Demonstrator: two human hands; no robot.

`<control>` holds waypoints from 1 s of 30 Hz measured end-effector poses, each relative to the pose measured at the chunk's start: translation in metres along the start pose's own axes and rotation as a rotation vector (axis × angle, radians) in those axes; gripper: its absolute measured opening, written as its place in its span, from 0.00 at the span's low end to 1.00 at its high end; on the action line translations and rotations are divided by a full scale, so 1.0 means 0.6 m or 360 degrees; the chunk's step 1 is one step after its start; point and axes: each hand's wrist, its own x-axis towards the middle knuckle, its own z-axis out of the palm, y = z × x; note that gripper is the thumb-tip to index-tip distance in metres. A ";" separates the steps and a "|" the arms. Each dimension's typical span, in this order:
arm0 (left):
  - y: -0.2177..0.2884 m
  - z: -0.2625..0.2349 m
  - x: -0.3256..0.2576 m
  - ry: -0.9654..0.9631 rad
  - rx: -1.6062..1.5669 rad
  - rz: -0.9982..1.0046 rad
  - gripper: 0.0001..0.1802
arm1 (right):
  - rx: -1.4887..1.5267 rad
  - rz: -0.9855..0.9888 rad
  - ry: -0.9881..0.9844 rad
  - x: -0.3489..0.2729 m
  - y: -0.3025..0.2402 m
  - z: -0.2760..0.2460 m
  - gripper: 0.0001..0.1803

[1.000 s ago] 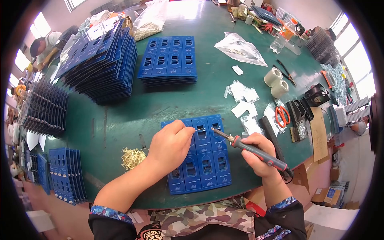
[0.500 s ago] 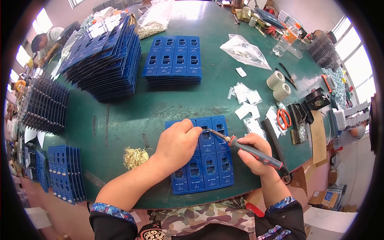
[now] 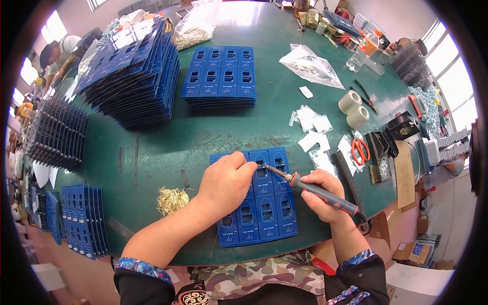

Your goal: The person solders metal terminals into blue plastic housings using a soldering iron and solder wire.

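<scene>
A blue circuit board panel (image 3: 260,189), divided into several sections with cut-outs, lies flat on the table before me. My left hand (image 3: 222,184) rests over its upper left, thumb and forefinger pinched at a cut-out in the top row. Whatever is between those fingertips is too small to make out. In my right hand (image 3: 327,212) is a grey and red soldering iron (image 3: 324,194), its metal tip slanting down to the same cut-out, close to the left fingertips. A heap of thin brass-coloured pins (image 3: 173,200) sits left of the panel.
Stacks of blue panels (image 3: 218,76) stand at the back and along the left. On the right of the green table (image 3: 168,152) are small plastic bags (image 3: 313,119), tape rolls (image 3: 358,117), orange scissors (image 3: 361,151), pliers (image 3: 367,96) and a bottle (image 3: 363,51). Another person (image 3: 63,53) works far left.
Both hands and the soldering iron stay almost where they were, the tip still at the same cut-out. The person at the far left has shifted slightly.
</scene>
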 end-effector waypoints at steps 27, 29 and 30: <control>0.077 -0.054 -0.060 -0.0076 -0.0753 -0.0040 0.07 | 0.0322 0.0244 0.0156 -0.020 -0.051 0.051 0.17; 0.051 -0.058 -0.053 0.0069 -0.0584 -0.0076 0.07 | 0.0432 0.0352 0.0257 -0.024 -0.029 0.031 0.18; 0.040 -0.060 -0.048 0.0099 -0.0526 -0.0136 0.06 | 0.0617 0.0317 0.0293 -0.017 -0.035 0.029 0.17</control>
